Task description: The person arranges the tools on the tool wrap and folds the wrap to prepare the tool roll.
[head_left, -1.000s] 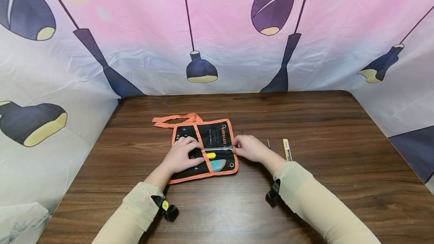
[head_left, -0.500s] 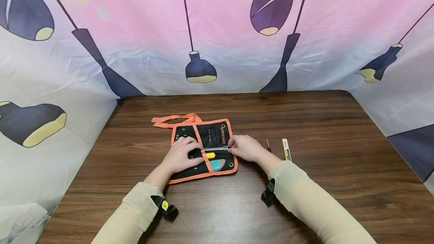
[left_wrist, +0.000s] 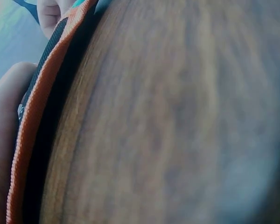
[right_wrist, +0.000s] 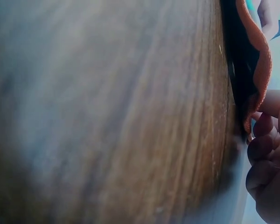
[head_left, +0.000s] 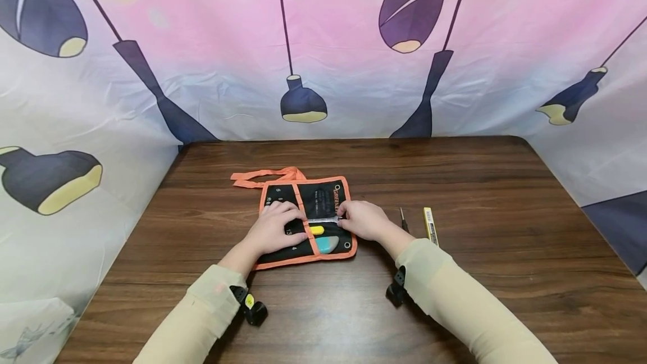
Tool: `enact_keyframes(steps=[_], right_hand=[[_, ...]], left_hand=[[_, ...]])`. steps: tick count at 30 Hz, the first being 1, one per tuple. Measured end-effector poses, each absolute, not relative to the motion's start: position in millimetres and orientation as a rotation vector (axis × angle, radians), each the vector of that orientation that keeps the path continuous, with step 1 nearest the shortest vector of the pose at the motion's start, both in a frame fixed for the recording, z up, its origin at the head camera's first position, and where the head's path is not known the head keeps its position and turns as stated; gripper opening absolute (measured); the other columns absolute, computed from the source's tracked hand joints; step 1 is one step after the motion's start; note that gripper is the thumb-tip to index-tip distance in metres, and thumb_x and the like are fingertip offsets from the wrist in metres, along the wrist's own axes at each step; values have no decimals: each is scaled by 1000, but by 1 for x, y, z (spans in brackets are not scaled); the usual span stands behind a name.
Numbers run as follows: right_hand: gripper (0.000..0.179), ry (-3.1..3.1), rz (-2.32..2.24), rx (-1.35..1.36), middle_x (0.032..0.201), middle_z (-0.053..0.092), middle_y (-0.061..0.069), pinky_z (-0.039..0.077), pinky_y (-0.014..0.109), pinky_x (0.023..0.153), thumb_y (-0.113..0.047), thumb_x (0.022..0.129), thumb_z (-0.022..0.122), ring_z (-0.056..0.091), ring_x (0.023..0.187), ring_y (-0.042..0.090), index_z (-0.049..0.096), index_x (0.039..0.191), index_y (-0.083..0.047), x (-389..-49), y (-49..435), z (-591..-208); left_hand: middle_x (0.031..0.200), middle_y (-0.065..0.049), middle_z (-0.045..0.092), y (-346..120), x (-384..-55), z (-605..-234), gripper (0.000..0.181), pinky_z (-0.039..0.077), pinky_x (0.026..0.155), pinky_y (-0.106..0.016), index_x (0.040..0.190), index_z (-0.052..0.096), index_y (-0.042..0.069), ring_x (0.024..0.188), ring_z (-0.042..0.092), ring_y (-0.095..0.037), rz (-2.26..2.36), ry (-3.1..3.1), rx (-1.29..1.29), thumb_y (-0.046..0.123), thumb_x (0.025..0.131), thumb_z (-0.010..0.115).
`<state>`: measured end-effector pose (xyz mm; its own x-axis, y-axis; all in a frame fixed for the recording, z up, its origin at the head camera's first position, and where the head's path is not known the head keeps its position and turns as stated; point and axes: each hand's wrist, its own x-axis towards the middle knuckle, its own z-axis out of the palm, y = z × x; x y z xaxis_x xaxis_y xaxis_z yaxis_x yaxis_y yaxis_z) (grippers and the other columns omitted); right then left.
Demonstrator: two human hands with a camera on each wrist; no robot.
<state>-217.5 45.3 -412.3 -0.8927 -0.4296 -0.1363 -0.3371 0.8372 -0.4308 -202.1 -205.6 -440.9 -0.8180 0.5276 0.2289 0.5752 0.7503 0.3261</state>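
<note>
A black tool pouch (head_left: 323,198) with orange trim lies unrolled on the table, with numbers along its pocket strip. A silver wrench (head_left: 320,220) lies across it, one end inside a pocket. My right hand (head_left: 364,219) pinches the wrench's free end at the pouch's right side. On the pocket strip rests my left hand (head_left: 275,228), thumb and fingers spread near the orange pocket edge. Below the wrench, a yellow-ended tool (head_left: 317,230) and a teal-and-grey tool (head_left: 327,245) stick out of pockets. Both wrist views show mostly table and the pouch's orange edging (right_wrist: 263,60).
Right of the pouch lie a thin dark-handled screwdriver (head_left: 404,221) and a narrow yellow item (head_left: 431,226) with a printed label, partly behind the right sleeve. Orange ties (head_left: 268,176) extend from the pouch's upper left. A printed cloth (head_left: 343,105) hangs behind the table (head_left: 455,173).
My right hand has moved left with the wrench, so less of it shows outside the pocket. The left hand keeps its place on the pouch.
</note>
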Motion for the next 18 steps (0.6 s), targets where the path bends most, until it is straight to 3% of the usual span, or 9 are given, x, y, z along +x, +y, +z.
enact_keyframes(steps=[12, 18], right_hand=[[23, 2805, -585, -622, 69, 54, -7, 39, 28, 55, -31, 88, 65, 49, 60, 11, 65, 104, -15, -218, 45, -413], [15, 2830, -617, -583, 70, 56, -9, 42, 28, 60, -29, 86, 67, 50, 63, 8, 68, 95, -16, -217, 53, -418]], left_hand=[[109, 4, 56, -207, -204, -438, 32, 36, 83, -41, 105, 67, 25, 98, 45, -18, -599, -2823, -934, 44, 79, 68], [109, 4, 56, -208, -203, -440, 33, 35, 84, -41, 106, 68, 25, 97, 44, -18, -620, -2824, -930, 44, 79, 68]])
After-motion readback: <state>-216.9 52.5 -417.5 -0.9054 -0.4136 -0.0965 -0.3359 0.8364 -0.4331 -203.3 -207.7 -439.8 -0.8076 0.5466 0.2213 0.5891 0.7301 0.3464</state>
